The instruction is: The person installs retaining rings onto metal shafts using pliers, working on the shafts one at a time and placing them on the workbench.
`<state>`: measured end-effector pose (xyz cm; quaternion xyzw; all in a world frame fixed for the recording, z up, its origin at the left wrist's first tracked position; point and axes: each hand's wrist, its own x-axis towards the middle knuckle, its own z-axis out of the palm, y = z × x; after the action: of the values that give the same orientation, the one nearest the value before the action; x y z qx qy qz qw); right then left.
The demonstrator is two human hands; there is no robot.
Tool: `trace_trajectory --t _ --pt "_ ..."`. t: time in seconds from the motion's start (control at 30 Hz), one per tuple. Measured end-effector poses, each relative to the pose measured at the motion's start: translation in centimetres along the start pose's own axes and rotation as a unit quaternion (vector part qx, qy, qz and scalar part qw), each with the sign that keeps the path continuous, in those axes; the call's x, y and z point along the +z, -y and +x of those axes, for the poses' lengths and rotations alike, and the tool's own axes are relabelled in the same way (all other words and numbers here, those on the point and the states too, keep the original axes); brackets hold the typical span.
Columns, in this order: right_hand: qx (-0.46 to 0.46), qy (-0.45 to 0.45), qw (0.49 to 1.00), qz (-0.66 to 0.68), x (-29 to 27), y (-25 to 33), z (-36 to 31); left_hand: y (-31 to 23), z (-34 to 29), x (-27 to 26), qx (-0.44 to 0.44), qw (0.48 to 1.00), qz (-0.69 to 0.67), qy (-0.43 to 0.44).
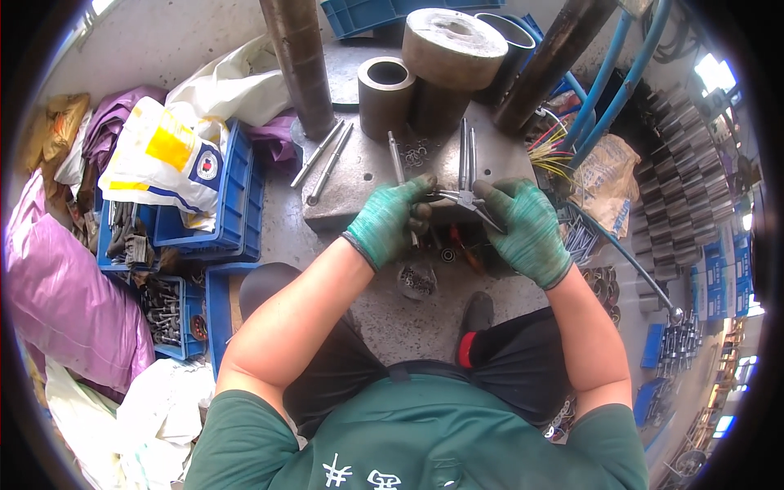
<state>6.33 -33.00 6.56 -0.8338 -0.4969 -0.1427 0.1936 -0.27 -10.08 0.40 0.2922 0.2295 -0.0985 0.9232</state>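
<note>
Both my hands wear green gloves with darkened fingertips and meet over the front edge of a thick metal block (341,196). My left hand (384,222) is closed around a slim metal rod (395,157) that stands up past the fingers. In my right hand (527,230) is a pair of pliers (465,198), its jaws pointing left to the left fingertips and the rod. Whether the jaws grip anything is too small to tell. Small metal rings (415,153) lie in a heap on the block behind my hands. Below them sits a clear container (417,280) of similar rings.
Two loose rods (331,165) lie on the block's left, two more (464,155) on its right. Thick steel posts (299,65) and heavy cylinders (385,98) rise behind. Blue crates (245,192) and sacks (73,294) crowd the left; stacked metal parts (678,163) fill the right.
</note>
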Motion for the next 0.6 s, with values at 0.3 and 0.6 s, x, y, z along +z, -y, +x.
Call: trace_trajectory --t 0.3,0.6 --pt "-0.024 -0.005 0.999 -0.038 0.2 -0.2 0.2 0.1 0.2 -0.3 -0.001 1.000 0.003 0.002" --pt "0.186 0.016 0.963 0.196 -0.9 -1.8 -1.2 -0.3 -1.9 1.1 0.231 0.889 0.394 -0.030"
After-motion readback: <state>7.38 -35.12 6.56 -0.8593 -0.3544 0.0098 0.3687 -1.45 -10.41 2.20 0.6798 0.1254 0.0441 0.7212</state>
